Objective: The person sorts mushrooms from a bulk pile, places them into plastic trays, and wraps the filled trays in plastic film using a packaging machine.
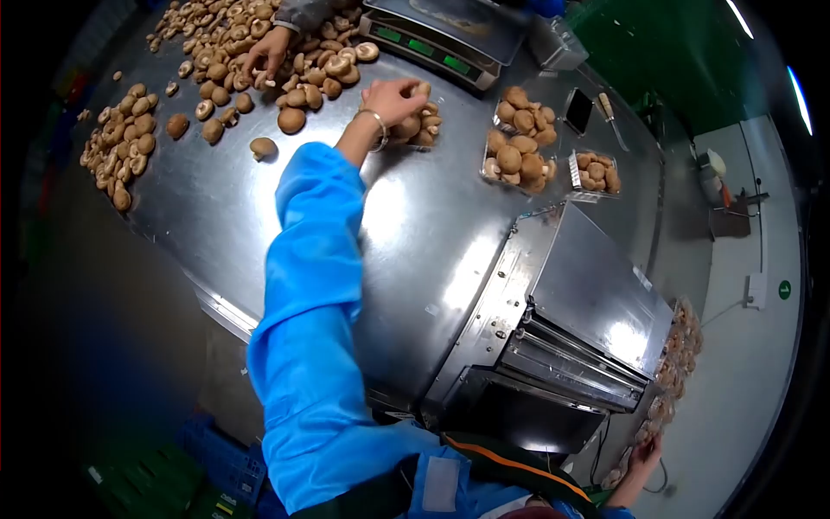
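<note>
My left hand (393,102), in a bright blue sleeve with a bracelet at the wrist, is over a clear tray of brown mushrooms (405,130) on the steel table (415,225). Its fingers are closed around a single mushroom (422,89) at the tray's far side. Low at the right edge, my right hand (641,458) is beside wrapped packs of mushrooms (661,406); its fingers are small and partly hidden. Loose mushrooms (292,119) lie just left of my left hand.
A co-worker's hand (270,56) in a grey sleeve reaches into the large mushroom heap (220,35). Filled trays (519,160), a smaller filled tray (595,173), a phone-like black slab (578,112) and a knife (611,119) lie rightward. A digital scale (432,48) stands behind; a steel machine (579,303) is nearer.
</note>
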`<state>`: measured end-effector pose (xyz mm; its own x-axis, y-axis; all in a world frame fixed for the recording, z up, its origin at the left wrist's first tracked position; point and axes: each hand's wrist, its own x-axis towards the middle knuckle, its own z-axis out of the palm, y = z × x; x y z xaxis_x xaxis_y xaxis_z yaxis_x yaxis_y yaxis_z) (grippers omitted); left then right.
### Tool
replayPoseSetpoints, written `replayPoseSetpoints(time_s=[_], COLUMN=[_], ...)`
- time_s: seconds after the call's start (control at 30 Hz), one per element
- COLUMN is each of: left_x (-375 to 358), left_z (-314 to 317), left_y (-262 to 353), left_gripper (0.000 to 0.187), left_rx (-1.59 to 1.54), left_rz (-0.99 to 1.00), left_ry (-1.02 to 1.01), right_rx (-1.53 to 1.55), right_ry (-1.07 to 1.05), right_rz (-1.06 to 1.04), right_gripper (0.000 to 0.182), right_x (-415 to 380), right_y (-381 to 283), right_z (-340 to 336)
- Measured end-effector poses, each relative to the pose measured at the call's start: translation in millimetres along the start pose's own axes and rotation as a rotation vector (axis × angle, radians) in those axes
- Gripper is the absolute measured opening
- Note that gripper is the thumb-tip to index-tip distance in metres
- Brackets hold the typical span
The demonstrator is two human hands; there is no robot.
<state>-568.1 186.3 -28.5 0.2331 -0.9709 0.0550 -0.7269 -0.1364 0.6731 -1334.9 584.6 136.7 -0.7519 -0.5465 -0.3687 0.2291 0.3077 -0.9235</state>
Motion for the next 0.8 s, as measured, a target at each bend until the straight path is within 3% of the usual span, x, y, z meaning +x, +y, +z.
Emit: replayPoseSetpoints(time_s=[0.1,0.23,0.27,0.37,0.43,0.5,0.53,0.63,0.8], left_x=[25.6,25.8,20.7,1.6,-14.0,-21.8,-31.8,-44.3,-46.9], left_z=[18.3,25.2,24.7,15.5,9.3,2.6,10.0,14.5,-0.6], left_y=[11.2,-14.2,-24.1,-56.1,-76.3,-101.3,-97.9,-71.2,-47.3], left_gripper=[0.053,0.048,0.040,0.038,0.039,0.035,0.026,0.017,0.018], left_rx=[0.359,0.541,0.469,0.418,0.329,-0.219,-0.651,-0.787,-1.109], left_rz=[-0.317,-0.192,-0.094,-0.172,-0.458,-0.481,-0.570,-0.612,-0.439], left_ry=[-0.083,0.052,0.189,0.428,0.255,-0.228,-0.142,0.276,0.354], right_rx=[0.000,0.028,0.010,-0.034,-0.047,-0.046,-0.042,-0.045,-0.222], right_ry=[-0.155,-0.092,-0.113,-0.107,-0.088,-0.070,-0.119,-0.224,-0.265], right_rz=[0.005,-0.088,-0.096,-0.107,-0.110,-0.111,-0.117,-0.161,-0.298], right_gripper=[0.023,0.032,0.034,0.037,0.038,0.038,0.037,0.033,0.024], right_x=[-7.2,-26.0,-24.2,-30.3,-36.9,-44.2,-44.7,-52.0,-77.8], right_y=[-12.9,-21.2,-21.1,-22.2,-22.2,-25.2,-25.6,-28.8,-33.4], right_z=[38.4,55.4,50.9,56.2,68.0,86.4,96.4,128.4,174.3])
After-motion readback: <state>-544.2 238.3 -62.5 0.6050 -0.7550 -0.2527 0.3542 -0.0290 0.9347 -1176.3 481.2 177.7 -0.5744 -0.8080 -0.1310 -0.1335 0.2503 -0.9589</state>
